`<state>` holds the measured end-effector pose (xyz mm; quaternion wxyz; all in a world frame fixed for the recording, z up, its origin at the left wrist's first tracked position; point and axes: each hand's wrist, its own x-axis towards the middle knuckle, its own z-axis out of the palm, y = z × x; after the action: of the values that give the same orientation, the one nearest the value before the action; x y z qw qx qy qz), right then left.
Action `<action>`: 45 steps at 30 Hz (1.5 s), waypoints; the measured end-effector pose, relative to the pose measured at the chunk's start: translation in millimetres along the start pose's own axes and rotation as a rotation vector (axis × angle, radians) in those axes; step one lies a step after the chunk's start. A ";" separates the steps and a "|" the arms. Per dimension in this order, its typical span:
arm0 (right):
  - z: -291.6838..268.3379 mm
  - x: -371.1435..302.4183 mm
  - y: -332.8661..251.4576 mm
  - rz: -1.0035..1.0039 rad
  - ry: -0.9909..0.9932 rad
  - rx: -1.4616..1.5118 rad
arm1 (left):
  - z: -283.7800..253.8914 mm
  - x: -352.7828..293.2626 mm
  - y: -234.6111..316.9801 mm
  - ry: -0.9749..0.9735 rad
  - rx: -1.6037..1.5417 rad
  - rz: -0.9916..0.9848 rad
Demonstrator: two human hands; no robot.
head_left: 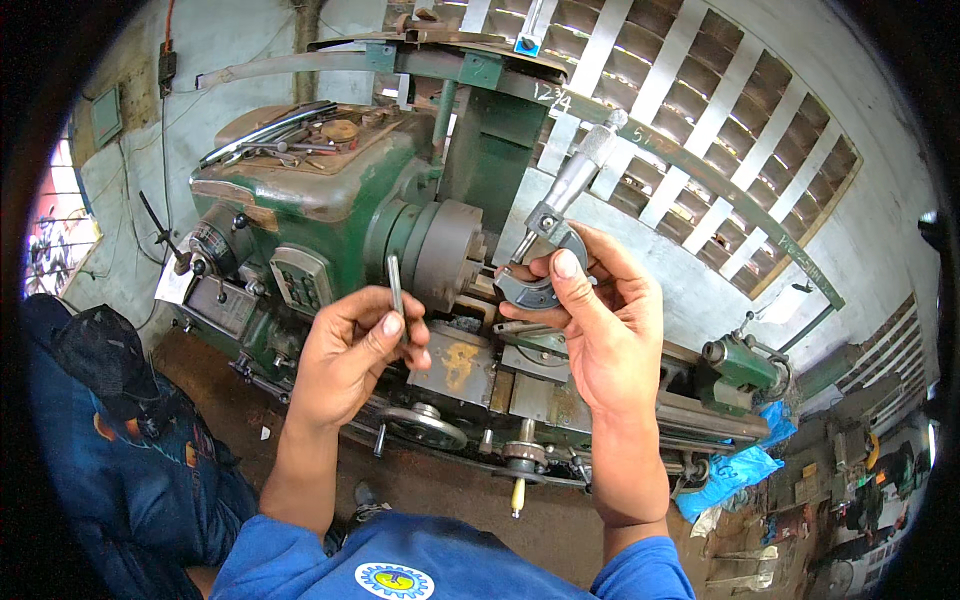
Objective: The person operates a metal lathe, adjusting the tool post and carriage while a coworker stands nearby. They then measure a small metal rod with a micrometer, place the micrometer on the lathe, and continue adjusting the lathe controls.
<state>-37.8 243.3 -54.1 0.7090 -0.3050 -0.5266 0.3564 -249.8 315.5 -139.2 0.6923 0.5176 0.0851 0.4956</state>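
Note:
Between the thumb and fingers of my left hand [365, 345] is a thin, short metal rod [395, 282], held upright. My right hand [612, 315] grips an outside micrometer [560, 205] by its C-shaped frame, thumb on the front. The micrometer's silver thimble points up and away, and its measuring gap faces left. Rod and micrometer are apart, with nothing in the gap. Beyond both hands, the grey chuck [452, 250] of a green lathe [310, 190] faces right.
Metal tools and bars [275, 145] lie on the lathe's headstock. A handwheel [425, 427] sticks out toward me below my hands. The tailstock [740, 372] stands at the right, above a blue plastic sheet [735, 480]. Another person in dark blue clothing [150, 470] is close on my left.

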 end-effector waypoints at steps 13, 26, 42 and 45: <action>48.9 -35.5 14.3 -0.175 0.125 0.020 | 66.2 3.1 29.7 0.200 0.262 0.453; 47.4 -57.0 32.4 -0.213 0.211 0.178 | 49.2 -2.8 28.5 0.414 0.385 0.495; 42.7 -51.3 38.2 -0.319 0.271 0.101 | 53.2 2.7 21.3 0.371 0.369 0.495; 42.6 -52.6 36.8 -0.327 0.275 0.098 | 54.2 1.1 21.8 0.361 0.406 0.489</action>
<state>-95.8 222.8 -100.6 0.8365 -0.2262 -0.4495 0.2170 -228.1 281.5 -96.9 0.4102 0.5538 0.1762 0.7029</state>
